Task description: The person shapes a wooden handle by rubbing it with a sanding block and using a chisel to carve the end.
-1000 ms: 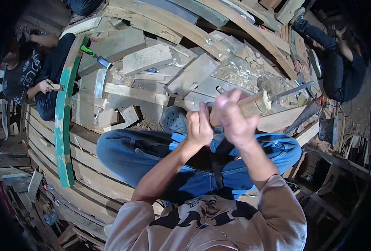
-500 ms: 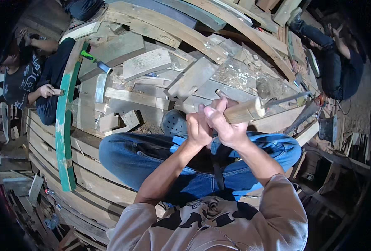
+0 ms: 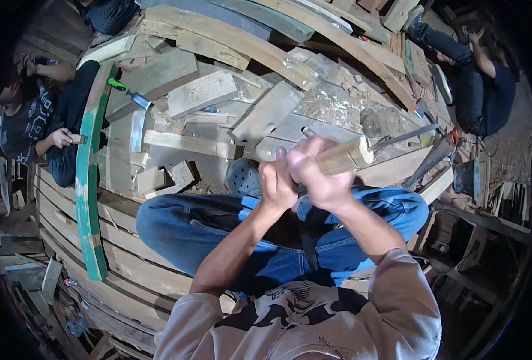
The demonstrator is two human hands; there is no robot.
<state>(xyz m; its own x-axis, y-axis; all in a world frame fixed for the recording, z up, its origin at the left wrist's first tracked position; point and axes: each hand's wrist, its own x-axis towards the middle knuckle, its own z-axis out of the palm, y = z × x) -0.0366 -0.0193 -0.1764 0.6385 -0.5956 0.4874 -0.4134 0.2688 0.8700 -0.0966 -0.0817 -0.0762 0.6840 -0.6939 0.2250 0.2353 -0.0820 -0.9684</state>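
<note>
Above my lap, my two hands are close together, touching or nearly so. My right hand is wrapped round a thick, round piece of pale wood, whose cut end points to the right. Close against it, my left hand is closed with the thumb up; whatever its fingers hold is hidden. A thin rod end shows just beyond my hands; I cannot tell whether it joins the wood.
Wooden blocks and boards cover the ground ahead. A green-handled chisel lies left, near a green-painted beam. A person at far left holds a small block; another person sits at right. A metal bar extends rightward.
My right hand looks more blurred and has shifted slightly against the left. The whole view has moved a little, so the surroundings sit further left. Both hands keep their closed grip.
</note>
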